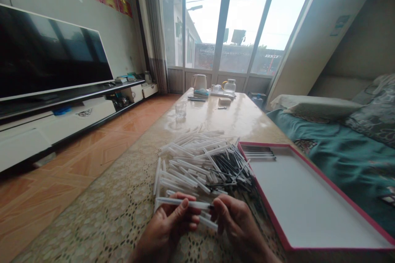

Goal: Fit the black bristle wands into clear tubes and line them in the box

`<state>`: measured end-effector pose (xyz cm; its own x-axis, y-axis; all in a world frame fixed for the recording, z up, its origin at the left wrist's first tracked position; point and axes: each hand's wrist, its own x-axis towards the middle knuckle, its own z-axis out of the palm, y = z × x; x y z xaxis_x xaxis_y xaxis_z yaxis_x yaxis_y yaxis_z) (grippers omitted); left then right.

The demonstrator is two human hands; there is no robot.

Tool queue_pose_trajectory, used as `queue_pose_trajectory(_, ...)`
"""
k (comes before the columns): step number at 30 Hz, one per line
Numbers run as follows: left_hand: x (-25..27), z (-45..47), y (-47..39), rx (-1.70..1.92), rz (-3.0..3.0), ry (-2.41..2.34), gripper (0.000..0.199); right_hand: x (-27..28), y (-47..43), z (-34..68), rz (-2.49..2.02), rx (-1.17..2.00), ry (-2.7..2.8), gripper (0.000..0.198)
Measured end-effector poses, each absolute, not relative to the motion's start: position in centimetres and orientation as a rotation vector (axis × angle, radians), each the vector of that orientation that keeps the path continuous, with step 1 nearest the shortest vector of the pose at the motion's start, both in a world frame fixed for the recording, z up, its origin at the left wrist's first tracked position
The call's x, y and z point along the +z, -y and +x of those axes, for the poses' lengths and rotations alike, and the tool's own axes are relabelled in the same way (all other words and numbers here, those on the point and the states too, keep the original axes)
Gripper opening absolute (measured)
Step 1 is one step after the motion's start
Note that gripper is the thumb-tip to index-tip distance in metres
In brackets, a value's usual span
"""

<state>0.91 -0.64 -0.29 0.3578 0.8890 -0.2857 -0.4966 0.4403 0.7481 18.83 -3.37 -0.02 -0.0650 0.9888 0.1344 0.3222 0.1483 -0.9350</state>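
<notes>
My left hand (173, 220) is closed around a translucent white pen barrel (199, 204), held level just above the table's near part. At the barrel's right end, my right hand (236, 215) pinches the dark end of the pen; its fingers hide whether that is a tip or a refill. Just beyond my hands lies a loose heap of similar white pen barrels (182, 172). Dark, thin pen refills (230, 164) are piled against its right side. Several pens with dark ends (259, 154) lie side by side in the far left corner of a pink-rimmed white tray (308, 205).
The long table has a patterned cover (117, 197). Farther along it stand a drinking glass (180, 111), a white kettle (200, 82), a glass jug (229, 85) and a small box (224, 101). A bed (308, 131) borders the right side; a television (52, 53) is at left.
</notes>
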Motion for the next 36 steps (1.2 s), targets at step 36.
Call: queue_pose_trajectory(36,0.24,1.06,0.66,0.951,0.671,-0.763,0.023,0.73,3.49,18.69,-1.34,0.961,1.727,0.044)
